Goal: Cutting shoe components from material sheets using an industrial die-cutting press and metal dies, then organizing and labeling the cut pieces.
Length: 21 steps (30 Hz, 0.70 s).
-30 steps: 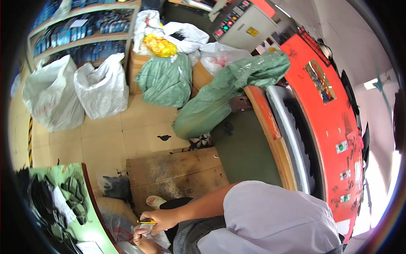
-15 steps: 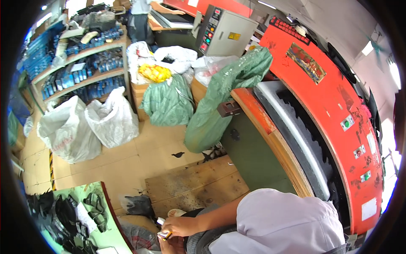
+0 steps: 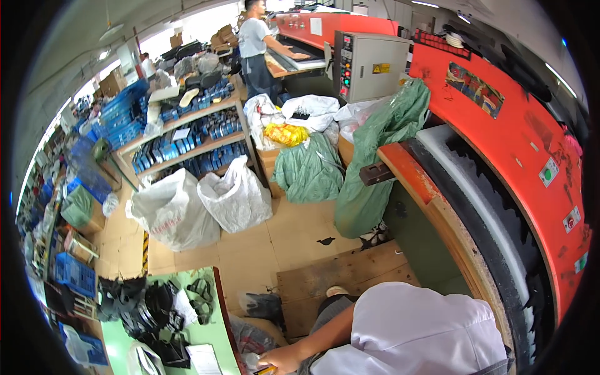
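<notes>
At the lower edge, my right hand (image 3: 282, 360) is closed around a slim yellow object (image 3: 266, 370), cut off by the frame, so its kind is unclear. My forearm comes out of a pale, loose sleeve (image 3: 419, 325) and points left and down. My left hand is outside the picture. Next to my right hand lies crumpled clear plastic (image 3: 253, 337) at the side of a green-topped table (image 3: 119, 328). On that table are black strap-like pieces (image 3: 156, 306), darker green straps (image 3: 200, 300) and a white paper sheet (image 3: 203, 359).
A red machine (image 3: 500, 156) with a wooden-edged bed (image 3: 431, 212) curves along the right. White sacks (image 3: 175, 212) and a green sack (image 3: 306, 175) stand ahead, beside shelves of blue blocks (image 3: 181, 147). Beyond, another person (image 3: 256, 56) works at a second red machine (image 3: 325, 28).
The view has swung left and up, showing more of the room and a person at the far machine. My right hand sits lower in the frame; my left hand has left the picture.
</notes>
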Motion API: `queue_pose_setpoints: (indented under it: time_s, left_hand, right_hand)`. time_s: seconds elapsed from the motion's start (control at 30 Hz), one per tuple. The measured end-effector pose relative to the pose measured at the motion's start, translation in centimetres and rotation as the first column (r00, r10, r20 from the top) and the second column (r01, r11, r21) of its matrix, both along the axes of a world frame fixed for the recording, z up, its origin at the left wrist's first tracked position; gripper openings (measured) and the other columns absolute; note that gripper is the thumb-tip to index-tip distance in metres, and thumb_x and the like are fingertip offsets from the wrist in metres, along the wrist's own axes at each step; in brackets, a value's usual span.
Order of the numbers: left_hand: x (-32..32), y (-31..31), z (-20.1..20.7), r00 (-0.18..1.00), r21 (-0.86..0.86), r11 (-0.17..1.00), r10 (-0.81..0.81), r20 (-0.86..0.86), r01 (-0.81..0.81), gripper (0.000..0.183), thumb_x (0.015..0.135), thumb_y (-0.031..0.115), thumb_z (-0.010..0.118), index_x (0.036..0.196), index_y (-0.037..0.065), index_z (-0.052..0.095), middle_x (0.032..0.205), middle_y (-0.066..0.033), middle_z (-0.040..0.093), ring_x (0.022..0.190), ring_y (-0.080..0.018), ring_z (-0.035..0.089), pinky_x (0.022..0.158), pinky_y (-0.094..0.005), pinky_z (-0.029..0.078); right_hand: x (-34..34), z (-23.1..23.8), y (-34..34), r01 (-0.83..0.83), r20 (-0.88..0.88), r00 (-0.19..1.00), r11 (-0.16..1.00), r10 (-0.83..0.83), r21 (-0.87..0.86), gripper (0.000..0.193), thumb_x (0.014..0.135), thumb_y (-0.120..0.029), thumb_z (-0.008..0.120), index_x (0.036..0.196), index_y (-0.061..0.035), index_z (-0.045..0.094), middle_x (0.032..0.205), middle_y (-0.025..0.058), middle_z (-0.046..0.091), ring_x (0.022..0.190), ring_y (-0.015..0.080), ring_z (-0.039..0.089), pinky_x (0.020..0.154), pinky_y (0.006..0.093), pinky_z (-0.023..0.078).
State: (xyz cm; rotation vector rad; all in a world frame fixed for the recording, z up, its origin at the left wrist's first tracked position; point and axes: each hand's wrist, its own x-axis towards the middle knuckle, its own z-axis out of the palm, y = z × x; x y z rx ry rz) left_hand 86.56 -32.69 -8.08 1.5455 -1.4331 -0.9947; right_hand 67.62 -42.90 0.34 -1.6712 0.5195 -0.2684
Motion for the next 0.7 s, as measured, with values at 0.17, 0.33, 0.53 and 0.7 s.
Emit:
queue_pose_setpoints:
  time_s: [0.17, 0.33, 0.53, 0.7]
  left_hand:
    - [-5.6, -6.8, 3.5, 0.963, -0.153, 0.953, -0.250, 0.100, 0.263, 0.027, 0.094, 0.020, 0.052, 0.112, 0.003, 0.061, 0.105, -0.0174, 0.060, 0.094, -0.0324, 0.058, 0.082, -0.0413, 0.046]
    - [-14.7, -13.8, 6.3, 0.844, -0.255, 0.805, -0.498, 0.201, 0.536, 0.030, 0.096, 0.024, 0.049, 0.113, 0.001, 0.060, 0.107, -0.0142, 0.061, 0.096, -0.0278, 0.059, 0.085, -0.0370, 0.047]
    - [-21.9, -19.1, 8.8, 0.823, -0.092, 0.828, -0.561, -0.091, 0.554, 0.029, 0.096, 0.021, 0.051, 0.111, -0.001, 0.064, 0.112, -0.0165, 0.061, 0.100, -0.0282, 0.061, 0.089, -0.0327, 0.047]
    - [-24.2, -19.7, 7.0, 0.780, -0.093, 0.783, -0.587, 0.216, 0.615, 0.034, 0.085, -0.001, 0.060, 0.119, 0.002, 0.059, 0.103, -0.0142, 0.065, 0.094, -0.0257, 0.063, 0.083, -0.0361, 0.051]
  right_hand:
    - [-5.4, 2.4, -2.8, -0.094, -0.281, 0.954, 0.994, 0.105, 0.052, 0.066, 0.087, -0.037, 0.064, 0.141, -0.0058, 0.042, 0.130, 0.0171, 0.057, 0.120, 0.0317, 0.053, 0.101, 0.0397, 0.040]
    - [-15.5, -0.7, -5.7, 0.227, -0.190, 0.947, 0.958, -0.260, -0.175, 0.026, 0.080, -0.028, 0.067, 0.084, -0.0027, 0.063, 0.084, 0.0196, 0.065, 0.081, 0.0397, 0.062, 0.073, 0.0455, 0.048]
    - [-42.9, 2.2, -14.9, 0.530, -0.301, 0.379, 0.472, -0.875, -0.705, 0.026, 0.082, -0.023, 0.058, 0.106, -0.0242, 0.069, 0.082, 0.0109, 0.068, 0.072, 0.0305, 0.065, 0.062, 0.0440, 0.049]
    - [-67.6, 6.7, -18.2, -0.062, -0.216, -0.349, 0.252, -0.912, -0.966, 0.018, 0.084, -0.016, 0.053, 0.095, -0.0156, 0.067, 0.093, 0.0076, 0.060, 0.089, 0.0255, 0.062, 0.071, 0.0393, 0.052]
